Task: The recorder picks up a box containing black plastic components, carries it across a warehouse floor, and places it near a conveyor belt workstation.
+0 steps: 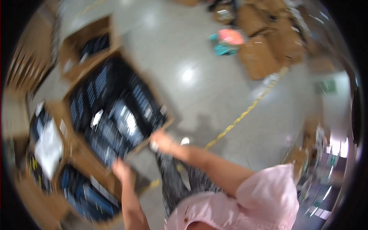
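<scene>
- At the near edge of the large, open brown cardboard box (143,146), ahead and left of you: left grip (121,169), right grip (162,141) by its rim; blurred, cannot tell if either is closed.
- Glossy black plastic-wrapped packages (115,109) inside; slick film could let them slide if tilted.
- Uneven pull could drop a corner near your white shoes (185,141).

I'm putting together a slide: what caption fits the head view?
Left hand and right hand at the near rim of an open box of dark packages.
</scene>
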`<state>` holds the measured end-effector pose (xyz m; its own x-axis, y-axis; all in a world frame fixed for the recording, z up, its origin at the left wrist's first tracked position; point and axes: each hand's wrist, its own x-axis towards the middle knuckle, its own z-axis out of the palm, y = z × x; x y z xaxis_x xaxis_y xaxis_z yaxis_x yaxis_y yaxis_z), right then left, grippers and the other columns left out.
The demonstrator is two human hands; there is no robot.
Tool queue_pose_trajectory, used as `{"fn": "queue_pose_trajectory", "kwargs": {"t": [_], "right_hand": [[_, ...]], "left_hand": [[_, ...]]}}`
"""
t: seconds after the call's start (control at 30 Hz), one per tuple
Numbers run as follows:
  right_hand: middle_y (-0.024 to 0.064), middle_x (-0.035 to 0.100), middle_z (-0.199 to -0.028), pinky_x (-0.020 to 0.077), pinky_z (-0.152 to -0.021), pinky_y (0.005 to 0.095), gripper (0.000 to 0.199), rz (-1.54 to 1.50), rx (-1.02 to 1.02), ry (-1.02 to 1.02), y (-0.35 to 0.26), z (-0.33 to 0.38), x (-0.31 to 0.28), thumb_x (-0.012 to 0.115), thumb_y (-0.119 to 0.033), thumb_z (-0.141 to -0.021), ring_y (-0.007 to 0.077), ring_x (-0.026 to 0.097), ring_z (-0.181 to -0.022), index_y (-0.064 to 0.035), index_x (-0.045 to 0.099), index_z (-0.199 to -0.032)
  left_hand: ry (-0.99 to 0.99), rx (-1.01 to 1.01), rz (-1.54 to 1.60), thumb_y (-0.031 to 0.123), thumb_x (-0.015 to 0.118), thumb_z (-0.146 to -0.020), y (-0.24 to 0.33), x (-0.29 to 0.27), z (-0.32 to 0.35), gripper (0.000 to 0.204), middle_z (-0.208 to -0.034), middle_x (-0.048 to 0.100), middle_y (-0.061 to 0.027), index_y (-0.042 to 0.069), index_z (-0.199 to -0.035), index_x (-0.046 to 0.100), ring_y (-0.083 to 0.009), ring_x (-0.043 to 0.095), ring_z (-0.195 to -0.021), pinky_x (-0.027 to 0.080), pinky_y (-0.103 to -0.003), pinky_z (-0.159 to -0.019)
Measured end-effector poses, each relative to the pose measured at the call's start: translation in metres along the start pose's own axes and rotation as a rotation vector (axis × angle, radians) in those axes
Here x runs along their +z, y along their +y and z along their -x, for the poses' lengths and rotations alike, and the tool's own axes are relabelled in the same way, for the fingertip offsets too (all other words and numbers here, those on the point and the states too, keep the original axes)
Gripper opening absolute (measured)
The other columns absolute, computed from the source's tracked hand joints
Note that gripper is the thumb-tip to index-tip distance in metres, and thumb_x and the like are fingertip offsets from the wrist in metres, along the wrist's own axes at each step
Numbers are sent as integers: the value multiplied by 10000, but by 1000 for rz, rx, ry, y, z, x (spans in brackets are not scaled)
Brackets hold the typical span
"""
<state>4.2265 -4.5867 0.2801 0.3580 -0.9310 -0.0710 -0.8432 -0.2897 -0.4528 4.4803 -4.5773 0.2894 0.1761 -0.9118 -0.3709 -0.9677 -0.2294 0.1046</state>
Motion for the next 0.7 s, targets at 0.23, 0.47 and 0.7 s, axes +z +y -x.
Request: {"fn": "queue_pose_trajectory", "kwargs": {"t": [0.23,0.47,0.7], "right_hand": [[79,577,-659,479,-589,313,76,10,-110,-124,42,-14,55,499,-106,-640,237,587,-668,-50,550,-651],[59,619,-679,475,-564,314,123,104,-199,-374,49,-26,60,521,-118,-665,203,608,-672,-80,638,-671],[29,613,-696,448,-586,304,134,202,-406,-384,26,-6,61,513,-144,-688,189,592,-698,-101,639,-700]], "left_hand": [[274,133,-292,134,623,-618,-9,49,-9,138,-833,579,-134,20,-690,589,-271,504,-892,421,-385,-730],[-65,72,-623,137,472,-757,24,55,-15,156,-885,599,-74,78,-792,613,-180,556,-841,408,-303,-760],[330,93,-76,45,564,-644,-161,183,-14,62,-735,586,-137,27,-690,601,-279,532,-761,398,-337,-781]]}}
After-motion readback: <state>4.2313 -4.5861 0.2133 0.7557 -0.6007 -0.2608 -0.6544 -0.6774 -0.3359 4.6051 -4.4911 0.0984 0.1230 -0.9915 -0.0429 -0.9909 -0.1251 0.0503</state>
